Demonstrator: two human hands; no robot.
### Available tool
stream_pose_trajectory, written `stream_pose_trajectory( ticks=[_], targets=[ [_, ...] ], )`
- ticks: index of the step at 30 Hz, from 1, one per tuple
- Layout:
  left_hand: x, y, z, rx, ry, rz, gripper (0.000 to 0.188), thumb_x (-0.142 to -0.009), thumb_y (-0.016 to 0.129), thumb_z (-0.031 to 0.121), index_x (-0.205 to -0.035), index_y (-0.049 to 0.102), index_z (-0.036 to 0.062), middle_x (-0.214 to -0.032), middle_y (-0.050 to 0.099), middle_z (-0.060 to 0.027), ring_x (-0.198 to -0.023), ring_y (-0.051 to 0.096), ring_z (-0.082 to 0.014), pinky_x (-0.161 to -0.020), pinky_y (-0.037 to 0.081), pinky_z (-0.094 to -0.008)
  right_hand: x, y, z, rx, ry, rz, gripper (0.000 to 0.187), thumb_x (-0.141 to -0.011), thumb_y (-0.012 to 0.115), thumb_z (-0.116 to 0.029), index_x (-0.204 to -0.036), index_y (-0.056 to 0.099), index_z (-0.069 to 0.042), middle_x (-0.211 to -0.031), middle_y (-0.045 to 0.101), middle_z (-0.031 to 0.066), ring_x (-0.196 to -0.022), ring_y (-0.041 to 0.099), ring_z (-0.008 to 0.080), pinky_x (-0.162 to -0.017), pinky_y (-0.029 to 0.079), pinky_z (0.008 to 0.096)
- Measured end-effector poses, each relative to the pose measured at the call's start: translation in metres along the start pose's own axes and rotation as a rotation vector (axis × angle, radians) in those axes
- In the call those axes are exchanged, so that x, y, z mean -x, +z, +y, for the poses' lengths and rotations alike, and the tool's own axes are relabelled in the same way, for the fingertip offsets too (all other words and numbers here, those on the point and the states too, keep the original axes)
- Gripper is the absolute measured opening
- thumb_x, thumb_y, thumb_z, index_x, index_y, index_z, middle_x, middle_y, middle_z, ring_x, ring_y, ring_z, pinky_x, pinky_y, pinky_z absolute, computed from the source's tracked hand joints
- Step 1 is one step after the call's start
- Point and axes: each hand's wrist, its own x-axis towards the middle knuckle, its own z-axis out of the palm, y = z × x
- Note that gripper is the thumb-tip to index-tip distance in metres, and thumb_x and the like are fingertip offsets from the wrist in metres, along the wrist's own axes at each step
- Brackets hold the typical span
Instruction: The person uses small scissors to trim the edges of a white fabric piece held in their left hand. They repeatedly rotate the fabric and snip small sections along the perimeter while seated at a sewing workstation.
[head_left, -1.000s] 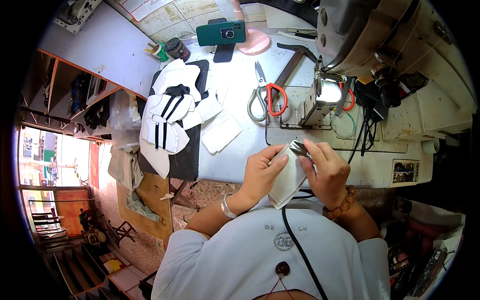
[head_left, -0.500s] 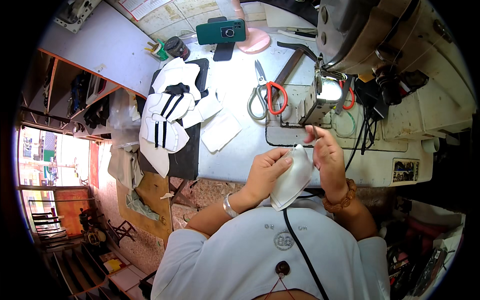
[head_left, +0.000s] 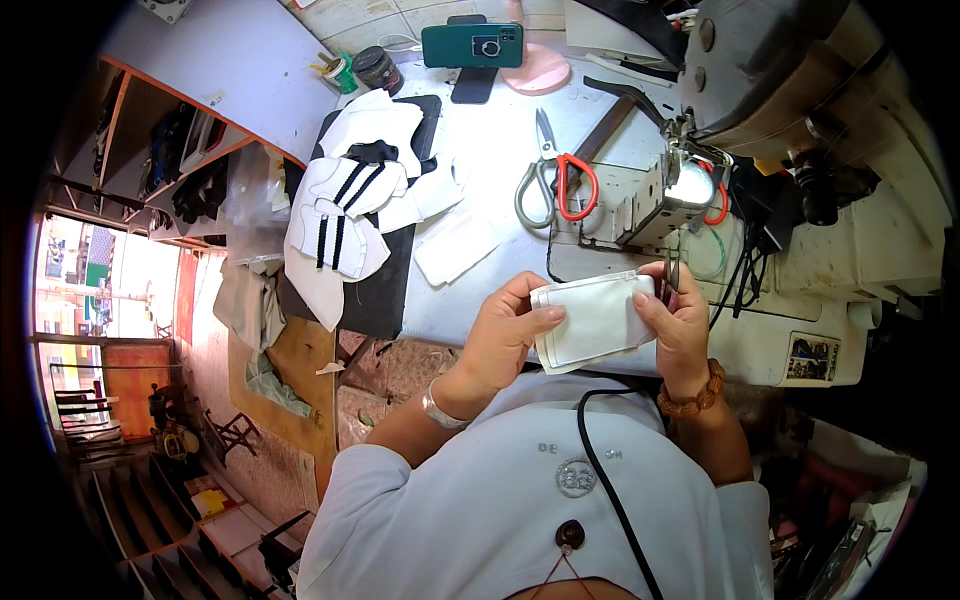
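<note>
Both hands hold a flat white stitched piece (head_left: 592, 325) between them in front of my chest. It seems to have several layers, with a seam line along its edge. My left hand (head_left: 508, 335) is closed on its left side, the thumb lying on top. My right hand (head_left: 684, 325) pinches its right end, thumb on the upper face. Tucked in the fingers of that same hand is a slim dark metal tool (head_left: 671, 278), perhaps thread snips; its lower part is hidden.
White cut pieces with black trim (head_left: 345, 215) lie on a dark board at the left. Scissors (head_left: 553, 185) with one red handle and a hammer (head_left: 605, 135) rest beyond my hands. A sewing machine (head_left: 775, 90) stands at right. A green phone (head_left: 472, 46) is propped at the back.
The white piece was tilted and bunched upright; now it lies flat and spread between both hands. My right hand came down from beside it and now grips its right end.
</note>
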Motion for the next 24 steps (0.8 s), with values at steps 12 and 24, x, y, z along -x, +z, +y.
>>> stream_pose_trajectory(
  ticks=[12,24],
  targets=[
    [0.005,0.021,0.002,0.062,-0.061,-0.080,0.042,-0.095,0.052,0.019,-0.129,0.048,-0.0046,-0.118,0.060,-0.0125,-0.100,0.062,-0.0180,-0.085,0.054,-0.0315,-0.001,0.007,-0.013,0.919,-0.801,0.199,0.035,-0.088,0.064,-0.016,-0.120,0.056,-0.003,-0.092,0.059,0.0064,-0.071,0.059,0.0163,-0.057,0.047,0.0274],
    [0.007,0.028,0.009,0.022,-0.016,-0.091,0.043,-0.097,0.050,0.020,-0.132,0.045,-0.0040,-0.122,0.057,-0.0119,-0.106,0.059,-0.0166,-0.090,0.049,-0.0292,0.009,0.017,-0.015,1.140,-0.686,0.063,0.038,-0.078,0.068,-0.012,-0.115,0.061,-0.004,-0.089,0.058,0.0079,-0.067,0.060,0.0238,-0.056,0.047,0.0321]
  ],
)
